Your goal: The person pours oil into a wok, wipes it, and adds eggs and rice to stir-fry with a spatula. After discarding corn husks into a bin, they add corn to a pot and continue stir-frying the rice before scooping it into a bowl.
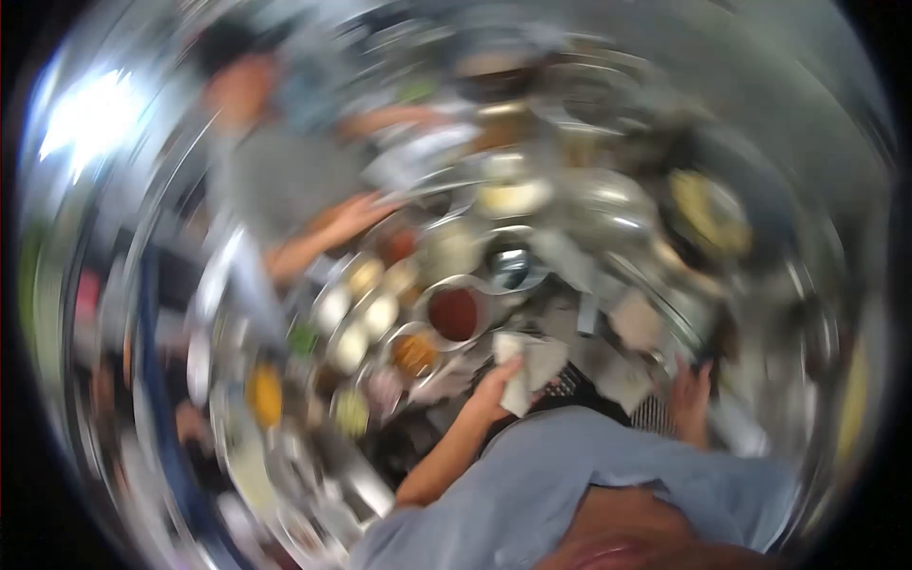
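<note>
The left hand is gripping a white folded cloth, fingers closed round its lower edge. The cloth is sticking up out of the fist towards 1 o'clock, so most of it is lying above and just right of the knuckles. The picture is heavily blurred, and whether the cloth is touching the counter cannot be told.

At 11 o'clock from the held cloth, a round steel bowl of dark red powder is sitting close by. A smaller steel bowl of orange spice is standing at 9 o'clock, just beside the hand. Further round steel bowls with pale contents are clustering beyond at 10 o'clock.

The right hand is hanging well apart at 3 o'clock from the cloth, fingers pointing up near the steel counter edge. Whether it is open or closed cannot be told.

At 11 o'clock, far across the bowls, another person's hand is reaching in from a grey sleeve
</note>
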{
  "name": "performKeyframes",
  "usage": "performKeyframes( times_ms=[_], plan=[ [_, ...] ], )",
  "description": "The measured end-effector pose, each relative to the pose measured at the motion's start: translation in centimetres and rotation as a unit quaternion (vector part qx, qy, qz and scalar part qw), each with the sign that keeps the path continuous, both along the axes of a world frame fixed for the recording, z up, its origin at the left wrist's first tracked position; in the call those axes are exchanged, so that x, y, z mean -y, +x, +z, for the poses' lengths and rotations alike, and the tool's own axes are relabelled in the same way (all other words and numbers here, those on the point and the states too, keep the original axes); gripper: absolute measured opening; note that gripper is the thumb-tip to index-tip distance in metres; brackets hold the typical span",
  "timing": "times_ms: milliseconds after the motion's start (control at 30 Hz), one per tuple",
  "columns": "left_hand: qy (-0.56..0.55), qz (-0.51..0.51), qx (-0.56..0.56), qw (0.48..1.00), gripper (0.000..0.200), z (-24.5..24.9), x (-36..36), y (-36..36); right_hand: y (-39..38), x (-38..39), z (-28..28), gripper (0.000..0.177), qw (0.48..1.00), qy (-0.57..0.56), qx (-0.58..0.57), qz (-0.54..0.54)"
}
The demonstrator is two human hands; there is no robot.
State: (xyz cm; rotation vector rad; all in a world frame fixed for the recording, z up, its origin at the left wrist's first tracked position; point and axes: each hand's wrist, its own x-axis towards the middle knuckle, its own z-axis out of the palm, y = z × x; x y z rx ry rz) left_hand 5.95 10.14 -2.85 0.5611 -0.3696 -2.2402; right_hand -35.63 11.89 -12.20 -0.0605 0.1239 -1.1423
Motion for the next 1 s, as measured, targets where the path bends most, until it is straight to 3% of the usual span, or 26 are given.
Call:
performKeyframes(
  times_ms=[33,67,100,167,200,233,267,300,333,367,400,433,467,533,567,600,667,700,733,800,833,867,933,1000],
  plan=[
    [0.006,0.001,0.033,0.999,0.061,2.3,2.6,-3.5,-3.3,0.1,1.0,0.081,0.998,0.002,0.014,-0.066],
    [-0.001,0.055,0.135,0.989,0.064,5.2,5.7,-9.2,-6.8,0.3,2.0,0.081,0.991,0.002,0.028,-0.130],
    [-0.015,-0.009,0.121,0.993,0.067,4.7,9.6,-12.8,-8.2,1.9,5.7,0.080,0.974,0.061,-0.057,-0.209],
    [0.010,-0.016,0.171,0.985,0.069,5.9,14.5,-20.8,-9.6,7.9,10.3,0.076,0.948,0.051,-0.170,-0.265],
    [0.022,-0.015,0.206,0.978,0.067,6.1,16.8,-24.9,-9.9,10.0,11.3,0.065,0.939,0.042,-0.175,-0.291],
    [0.015,-0.044,0.199,0.979,0.065,6.1,19.0,-28.2,-11.2,12.8,10.1,0.051,0.938,0.031,-0.179,-0.297],
    [-0.043,-0.122,0.202,0.971,0.063,3.1,23.4,-30.3,-11.7,14.6,10.8,0.043,0.965,-0.030,0.045,-0.257],
    [-0.082,-0.116,0.242,0.960,0.059,3.5,25.4,-33.2,-12.7,15.9,11.2,0.038,0.970,-0.034,0.048,-0.235],
    [-0.040,-0.086,0.285,0.954,0.047,4.2,27.7,-36.0,-13.7,15.7,13.6,0.050,0.967,0.025,-0.118,-0.226],
    [-0.047,-0.104,0.314,0.943,0.039,2.8,30.2,-37.6,-12.8,14.4,18.1,0.062,0.874,0.011,-0.457,-0.166],
    [-0.054,-0.121,0.343,0.930,0.031,0.9,32.7,-38.7,-11.3,13.4,21.4,0.074,0.670,0.006,-0.738,-0.084],
    [-0.056,-0.126,0.338,0.931,0.031,-1.0,34.4,-38.9,-10.3,12.4,20.9,0.089,0.497,-0.047,-0.866,-0.042],
    [-0.042,-0.130,0.318,0.938,0.024,-2.6,36.1,-38.6,-9.1,11.3,22.5,0.087,0.433,-0.055,-0.899,-0.016],
    [-0.029,-0.140,0.293,0.945,0.019,-3.3,37.2,-37.0,-7.9,10.9,24.6,0.085,0.423,-0.033,-0.904,0.054],
    [-0.026,-0.098,0.307,0.946,0.016,-1.9,34.7,-36.0,-7.1,9.4,26.1,0.085,0.416,-0.048,-0.904,0.082],
    [-0.022,-0.056,0.319,0.946,0.014,0.6,32.1,-35.3,-6.2,7.9,27.5,0.085,0.409,-0.063,-0.903,0.110],
    [-0.005,-0.060,0.233,0.970,0.013,9.2,26.9,-34.3,-6.7,7.6,27.5,0.085,0.392,-0.094,-0.908,0.118],
    [0.005,-0.059,0.259,0.964,0.012,9.9,28.1,-35.2,-7.1,7.6,27.5,0.085,0.383,-0.109,-0.909,0.121],
    [0.016,-0.057,0.285,0.957,0.010,9.7,29.2,-35.9,-6.5,10.4,27.6,0.085,0.409,-0.055,-0.903,0.118],
    [-0.067,-0.089,0.245,0.963,0.009,1.0,32.9,-36.0,-5.0,15.5,26.6,0.083,0.453,0.037,-0.887,0.080],
    [-0.065,-0.087,0.275,0.955,0.009,-0.9,31.2,-33.8,-5.0,17.2,21.8,0.080,0.401,0.028,-0.915,0.028],
    [-0.072,-0.081,0.289,0.951,0.008,-2.3,30.0,-32.7,-4.6,17.1,21.8,0.080,0.393,0.028,-0.919,0.024],
    [-0.074,-0.047,0.246,0.965,0.010,1.3,25.8,-30.9,-3.1,16.1,22.7,0.079,0.433,0.046,-0.900,-0.028],
    [-0.061,-0.024,0.230,0.971,0.013,2.6,26.1,-29.9,-1.8,12.9,26.0,0.076,0.458,0.059,-0.887,0.004]
  ],
)
